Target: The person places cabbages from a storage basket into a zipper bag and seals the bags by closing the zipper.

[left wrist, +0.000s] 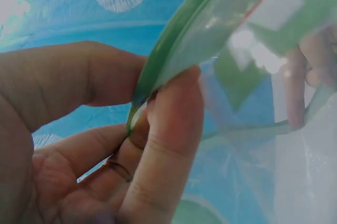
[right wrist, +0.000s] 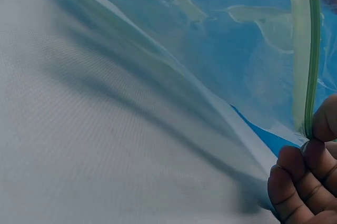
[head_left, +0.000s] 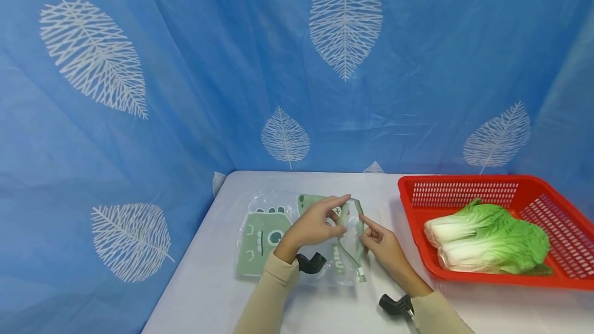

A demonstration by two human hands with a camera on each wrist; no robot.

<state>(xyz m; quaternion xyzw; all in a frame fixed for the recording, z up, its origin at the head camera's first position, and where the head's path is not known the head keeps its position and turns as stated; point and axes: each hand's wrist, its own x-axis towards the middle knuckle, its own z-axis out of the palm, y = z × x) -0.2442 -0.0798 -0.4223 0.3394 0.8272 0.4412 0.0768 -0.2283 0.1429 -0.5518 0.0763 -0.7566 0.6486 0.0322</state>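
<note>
Zip-seal bag (head_left: 342, 257), clear with green print, sits low in the frame's centre, where I have both hands on its rim: left hand (head_left: 317, 223) pinching one side, right hand (head_left: 384, 245) pinching the other, held apart, I judge, so the mouth gapes. I count what look like two bags; the second bag (head_left: 260, 244) lies flat on the worktop (head_left: 199, 293) just left, probably as a spare. At lower right, one red basket (head_left: 492, 279) keeps two Chinese cabbages (head_left: 496, 249) together, seemingly within reach.
</note>
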